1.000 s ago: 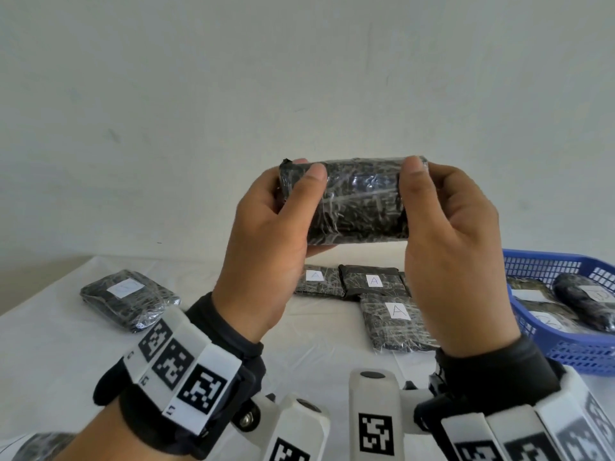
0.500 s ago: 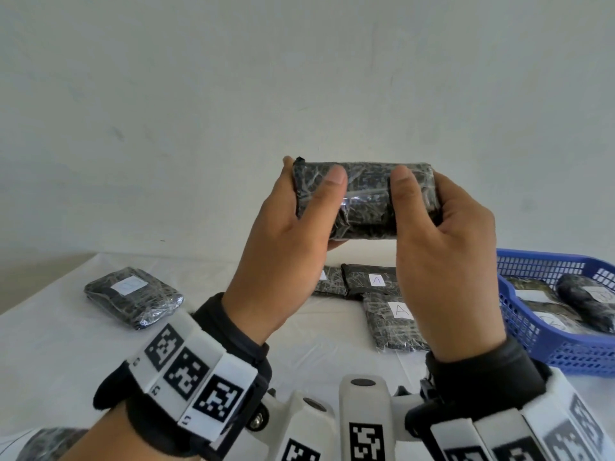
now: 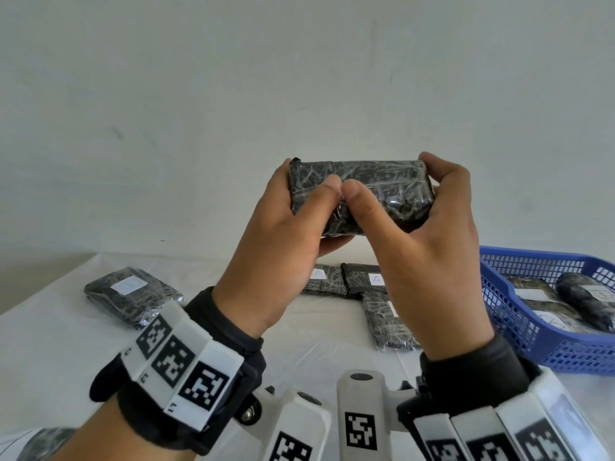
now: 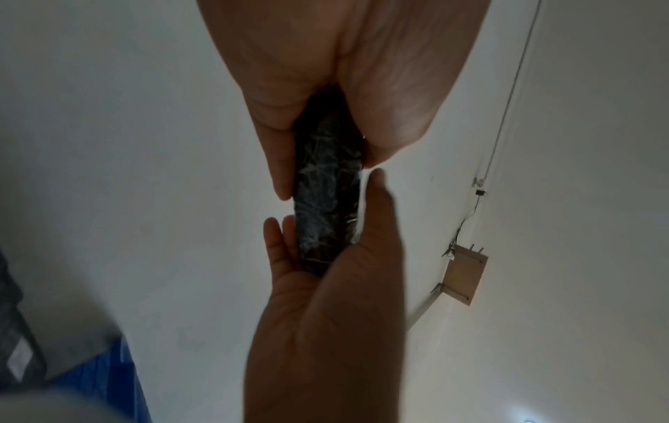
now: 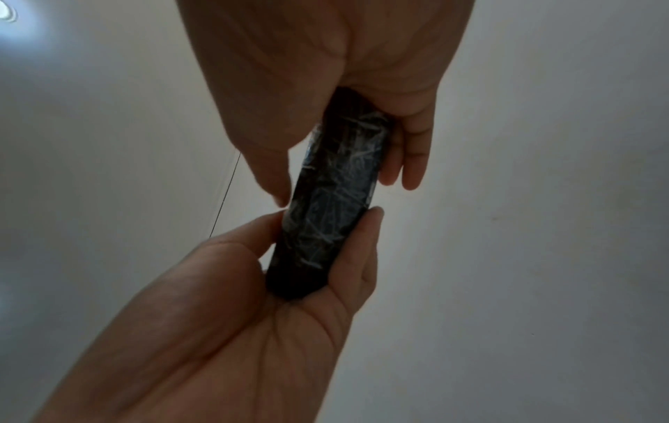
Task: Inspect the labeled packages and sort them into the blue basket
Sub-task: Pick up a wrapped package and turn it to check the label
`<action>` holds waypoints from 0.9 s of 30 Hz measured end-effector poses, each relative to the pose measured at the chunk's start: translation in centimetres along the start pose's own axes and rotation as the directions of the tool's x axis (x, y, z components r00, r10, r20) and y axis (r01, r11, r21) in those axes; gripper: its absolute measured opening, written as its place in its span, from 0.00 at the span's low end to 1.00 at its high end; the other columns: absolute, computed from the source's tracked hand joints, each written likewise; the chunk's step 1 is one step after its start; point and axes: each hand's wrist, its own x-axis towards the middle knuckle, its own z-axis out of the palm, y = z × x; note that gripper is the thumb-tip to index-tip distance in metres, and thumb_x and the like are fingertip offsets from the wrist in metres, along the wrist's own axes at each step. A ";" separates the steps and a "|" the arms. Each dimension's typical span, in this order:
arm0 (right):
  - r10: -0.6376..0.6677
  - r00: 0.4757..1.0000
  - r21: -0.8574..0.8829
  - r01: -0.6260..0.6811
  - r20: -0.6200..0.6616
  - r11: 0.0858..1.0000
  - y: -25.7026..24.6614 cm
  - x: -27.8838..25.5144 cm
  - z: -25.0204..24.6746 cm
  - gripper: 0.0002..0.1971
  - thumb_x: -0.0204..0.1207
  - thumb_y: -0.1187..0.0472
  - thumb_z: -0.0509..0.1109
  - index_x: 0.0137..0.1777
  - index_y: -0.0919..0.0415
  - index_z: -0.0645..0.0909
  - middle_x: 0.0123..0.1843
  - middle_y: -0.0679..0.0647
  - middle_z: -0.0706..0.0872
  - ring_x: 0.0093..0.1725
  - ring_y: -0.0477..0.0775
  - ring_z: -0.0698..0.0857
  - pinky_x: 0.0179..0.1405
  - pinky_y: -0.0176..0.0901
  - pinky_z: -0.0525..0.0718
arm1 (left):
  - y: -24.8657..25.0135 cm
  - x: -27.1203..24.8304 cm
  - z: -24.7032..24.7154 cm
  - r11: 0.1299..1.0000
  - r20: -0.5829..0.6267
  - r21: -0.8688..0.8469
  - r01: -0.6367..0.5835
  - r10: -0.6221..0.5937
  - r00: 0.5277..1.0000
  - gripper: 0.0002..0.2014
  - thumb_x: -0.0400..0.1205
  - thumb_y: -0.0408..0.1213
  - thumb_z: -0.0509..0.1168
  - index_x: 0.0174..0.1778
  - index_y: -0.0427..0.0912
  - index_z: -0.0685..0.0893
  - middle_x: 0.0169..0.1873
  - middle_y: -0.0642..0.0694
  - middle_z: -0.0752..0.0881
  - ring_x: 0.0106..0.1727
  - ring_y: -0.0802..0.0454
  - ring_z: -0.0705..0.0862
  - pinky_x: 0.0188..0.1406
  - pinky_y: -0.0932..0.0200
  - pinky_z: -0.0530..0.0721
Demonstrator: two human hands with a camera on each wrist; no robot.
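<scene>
I hold a dark plastic-wrapped package (image 3: 382, 184) up in front of me, well above the table. My left hand (image 3: 293, 227) grips its left end and my right hand (image 3: 432, 234) its right end. Both thumbs lie on the near face and meet near its middle, while the fingers wrap behind. No label shows on the side facing me. The left wrist view shows the package (image 4: 327, 194) edge-on between both hands, as does the right wrist view (image 5: 333, 200). The blue basket (image 3: 519, 314) stands at the right with three labeled packages (image 3: 589, 294) inside.
On the white table, one labeled package (image 3: 133, 294) lies at the left. Three more packages (image 3: 362, 279), two with an "A" label showing, lie in the middle behind my hands. A plain wall rises behind the table.
My thumbs have slid from the package's ends toward its middle until they meet. The package has turned a little in my hands and its top edge now shows.
</scene>
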 end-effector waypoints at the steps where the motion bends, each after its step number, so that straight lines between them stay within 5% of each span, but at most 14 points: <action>1: 0.006 1.000 -0.011 -0.005 0.002 1.000 -0.1 0.0 0.0 0.42 0.72 0.35 0.80 0.80 0.51 0.69 0.64 0.44 0.86 0.65 0.45 0.87 0.66 0.46 0.87 | -0.1 0.0 0.1 1.000 0.002 -0.027 0.008 -0.008 1.000 0.19 0.90 0.42 0.64 0.76 0.41 0.76 0.56 0.44 0.92 0.58 0.51 0.93 0.59 0.45 0.92; 4: -0.004 1.000 -0.003 0.004 -0.015 1.000 0.0 0.3 -0.3 0.39 0.74 0.38 0.79 0.81 0.54 0.71 0.61 0.40 0.86 0.62 0.38 0.87 0.63 0.35 0.85 | -0.5 0.2 -0.1 0.989 0.029 -0.145 0.040 -0.036 0.999 0.36 0.84 0.46 0.68 0.88 0.56 0.62 0.60 0.45 0.91 0.62 0.50 0.92 0.61 0.45 0.91; 6: -0.005 0.999 0.058 0.007 -0.037 0.998 0.2 0.6 -0.4 0.36 0.77 0.42 0.78 0.81 0.56 0.74 0.56 0.37 0.87 0.56 0.32 0.87 0.55 0.25 0.83 | -0.5 0.3 -0.1 0.987 0.066 -0.161 0.018 -0.007 0.998 0.37 0.86 0.44 0.68 0.90 0.56 0.58 0.65 0.43 0.89 0.65 0.49 0.90 0.63 0.45 0.90; 11: -0.008 1.000 0.209 0.006 0.010 0.978 0.3 1.1 -0.8 0.33 0.86 0.45 0.69 0.86 0.60 0.72 0.59 0.41 0.91 0.63 0.39 0.90 0.66 0.41 0.88 | 0.1 0.3 -0.6 0.983 0.126 -0.184 -0.010 0.034 0.991 0.21 0.92 0.43 0.60 0.78 0.36 0.74 0.64 0.41 0.90 0.67 0.47 0.89 0.61 0.47 0.90; 16: 0.004 0.990 0.269 -0.042 0.142 0.962 1.1 1.4 -1.0 0.38 0.82 0.37 0.66 0.83 0.64 0.74 0.65 0.54 0.92 0.66 0.51 0.91 0.65 0.56 0.91 | 0.6 0.4 -0.9 0.980 0.130 -0.196 -0.021 0.048 0.990 0.29 0.86 0.50 0.61 0.76 0.31 0.74 0.65 0.39 0.89 0.67 0.45 0.89 0.59 0.48 0.90; 21: -0.003 0.987 0.169 -0.025 0.158 0.985 1.4 1.3 -1.6 0.35 0.75 0.26 0.67 0.74 0.49 0.78 0.61 0.46 0.92 0.63 0.46 0.90 0.67 0.53 0.88 | 0.7 0.4 -1.0 0.989 0.111 -0.146 0.037 -0.021 0.994 0.29 0.81 0.56 0.61 0.65 0.33 0.86 0.57 0.40 0.93 0.60 0.47 0.93 0.54 0.53 0.92; 24: -0.023 0.987 0.157 -0.002 0.159 0.988 1.4 1.3 -2.0 0.30 0.80 0.31 0.64 0.69 0.53 0.81 0.41 0.33 0.89 0.42 0.35 0.87 0.49 0.28 0.82 | 0.3 0.4 -0.9 0.984 0.175 -0.117 0.138 -0.117 0.978 0.25 0.79 0.62 0.59 0.47 0.47 0.95 0.52 0.46 0.95 0.60 0.51 0.93 0.61 0.48 0.91; 27: -0.028 0.986 0.148 0.003 0.163 0.989 1.4 1.2 -1.7 0.25 0.83 0.37 0.64 0.59 0.59 0.85 0.43 0.46 0.92 0.43 0.47 0.89 0.44 0.34 0.82 | 0.0 0.4 -0.7 0.979 0.153 -0.158 0.131 -0.107 0.982 0.21 0.79 0.60 0.62 0.46 0.51 0.94 0.49 0.50 0.93 0.61 0.54 0.90 0.73 0.43 0.85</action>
